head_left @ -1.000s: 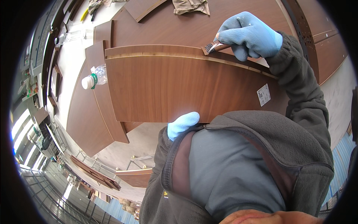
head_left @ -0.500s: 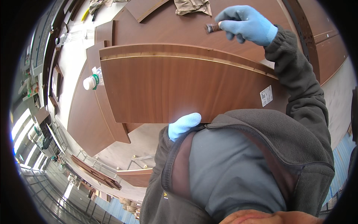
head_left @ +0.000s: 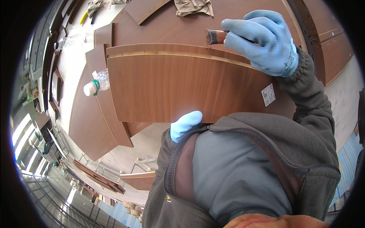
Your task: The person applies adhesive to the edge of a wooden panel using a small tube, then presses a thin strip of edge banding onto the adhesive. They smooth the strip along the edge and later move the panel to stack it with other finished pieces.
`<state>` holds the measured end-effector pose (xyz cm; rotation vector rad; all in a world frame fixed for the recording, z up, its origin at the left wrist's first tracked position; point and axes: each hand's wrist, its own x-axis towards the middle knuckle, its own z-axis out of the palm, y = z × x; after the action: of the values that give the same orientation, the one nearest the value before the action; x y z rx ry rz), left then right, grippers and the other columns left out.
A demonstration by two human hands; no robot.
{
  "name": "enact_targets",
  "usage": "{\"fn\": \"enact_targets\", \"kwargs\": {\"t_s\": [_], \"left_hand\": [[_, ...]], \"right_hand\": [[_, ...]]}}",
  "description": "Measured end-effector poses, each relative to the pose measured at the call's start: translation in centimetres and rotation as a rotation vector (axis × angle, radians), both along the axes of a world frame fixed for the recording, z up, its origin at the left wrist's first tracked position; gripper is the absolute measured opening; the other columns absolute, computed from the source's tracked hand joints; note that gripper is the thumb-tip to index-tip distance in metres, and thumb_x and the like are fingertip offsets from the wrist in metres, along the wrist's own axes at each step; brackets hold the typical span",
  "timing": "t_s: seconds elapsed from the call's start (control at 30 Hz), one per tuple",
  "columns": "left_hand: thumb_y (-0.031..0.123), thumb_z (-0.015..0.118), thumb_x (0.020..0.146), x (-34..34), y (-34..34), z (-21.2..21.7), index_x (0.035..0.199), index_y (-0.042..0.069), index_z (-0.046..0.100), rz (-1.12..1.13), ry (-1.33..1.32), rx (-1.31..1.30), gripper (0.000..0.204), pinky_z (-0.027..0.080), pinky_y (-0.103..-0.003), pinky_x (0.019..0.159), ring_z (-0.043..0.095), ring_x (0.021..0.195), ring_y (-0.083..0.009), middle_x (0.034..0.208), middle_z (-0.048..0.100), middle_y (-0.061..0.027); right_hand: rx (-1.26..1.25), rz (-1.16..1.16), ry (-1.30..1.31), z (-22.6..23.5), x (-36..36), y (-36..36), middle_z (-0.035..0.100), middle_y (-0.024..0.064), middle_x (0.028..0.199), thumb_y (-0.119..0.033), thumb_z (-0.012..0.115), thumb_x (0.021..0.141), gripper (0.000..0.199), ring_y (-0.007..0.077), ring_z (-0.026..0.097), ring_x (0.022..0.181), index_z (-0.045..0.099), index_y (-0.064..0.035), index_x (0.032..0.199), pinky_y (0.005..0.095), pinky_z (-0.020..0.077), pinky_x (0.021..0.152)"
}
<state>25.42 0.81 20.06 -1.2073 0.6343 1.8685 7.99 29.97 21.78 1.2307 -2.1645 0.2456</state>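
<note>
In the head view, a brown wood-grain panel [head_left: 171, 87] lies over other brown boards [head_left: 159, 28], with pale floor [head_left: 138, 140] below and bright windows [head_left: 23, 127] far left. A clear bottle [head_left: 102, 79] shows beside the panel's left edge. The right hand [head_left: 262, 43] pinches a small brush [head_left: 216, 37] by its handle, fingers closed, near the panel's far edge; bristles point left, long axis roughly along that edge. The left hand [head_left: 186, 124] meets the near edge; its grip is partly hidden, so I cannot tell how closed it is.

Bottle [head_left: 100, 81] left of panel [head_left: 182, 91], label [head_left: 268, 95] on its right, cloth [head_left: 194, 7] behind
</note>
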Motion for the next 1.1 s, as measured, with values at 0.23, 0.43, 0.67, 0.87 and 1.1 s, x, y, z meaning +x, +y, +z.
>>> {"fn": "enact_targets", "kwargs": {"t_s": [0.23, 0.43, 0.67, 0.87, 1.1], "left_hand": [[0.015, 0.069, 0.097, 0.0, -0.1, -0.2, 0.135, -0.005, 0.058, 0.029, -0.041, -0.016, 0.045, 0.057, -0.042, 0.105, 0.068, 0.116, -0.0319, 0.130, 0.067, -0.0229], [0.013, 0.068, 0.096, -0.3, -0.9, -1.3, 0.135, -0.006, 0.059, 0.094, 0.054, 0.284, 0.044, 0.056, -0.044, 0.105, 0.068, 0.116, -0.0330, 0.130, 0.067, -0.0238], [0.012, 0.068, 0.095, -0.2, -1.3, -0.7, 0.137, -0.007, 0.057, 0.120, 0.079, 0.312, 0.046, 0.056, -0.045, 0.104, 0.068, 0.117, -0.0336, 0.131, 0.067, -0.0240], [0.013, 0.069, 0.094, -0.4, -0.4, -0.1, 0.137, -0.007, 0.057, 0.083, 0.006, 0.084, 0.049, 0.056, -0.044, 0.105, 0.067, 0.118, -0.0331, 0.131, 0.066, -0.0238], [0.015, 0.071, 0.094, -0.1, -1.1, -0.7, 0.137, -0.006, 0.056, 0.200, 0.057, 0.326, 0.050, 0.056, -0.043, 0.105, 0.067, 0.118, -0.0326, 0.132, 0.065, -0.0236]], "right_hand": [[-0.069, 0.003, -0.068, -0.3, 0.0, -0.7, 0.069, -0.0003, 0.114, -0.013, 0.075, 0.071, 0.037, 0.0147, 0.061, 0.086, 0.070, -0.0192, 0.107, 0.0343, 0.0500, 0.084], [-0.095, 0.009, -0.116, -1.0, 0.0, -1.4, 0.069, -0.0007, 0.114, -0.014, 0.076, 0.074, 0.033, 0.0154, 0.063, 0.087, 0.073, -0.0188, 0.107, 0.0352, 0.0498, 0.084], [0.035, 0.043, -0.295, 0.1, 0.0, -0.6, 0.069, 0.0001, 0.110, -0.016, 0.076, 0.075, 0.032, 0.0169, 0.064, 0.087, 0.074, -0.0176, 0.108, 0.0355, 0.0496, 0.080], [0.051, 0.050, -0.237, -0.5, -0.7, 0.6, 0.068, 0.0025, 0.113, -0.014, 0.074, 0.069, 0.040, 0.0209, 0.063, 0.084, 0.073, -0.0155, 0.109, 0.0384, 0.0480, 0.079], [-0.119, 0.067, -0.446, 1.2, -1.0, -0.4, 0.069, 0.0042, 0.100, -0.003, 0.072, 0.063, 0.041, 0.0246, 0.061, 0.069, 0.072, -0.0120, 0.103, 0.0393, 0.0471, 0.066]]}}
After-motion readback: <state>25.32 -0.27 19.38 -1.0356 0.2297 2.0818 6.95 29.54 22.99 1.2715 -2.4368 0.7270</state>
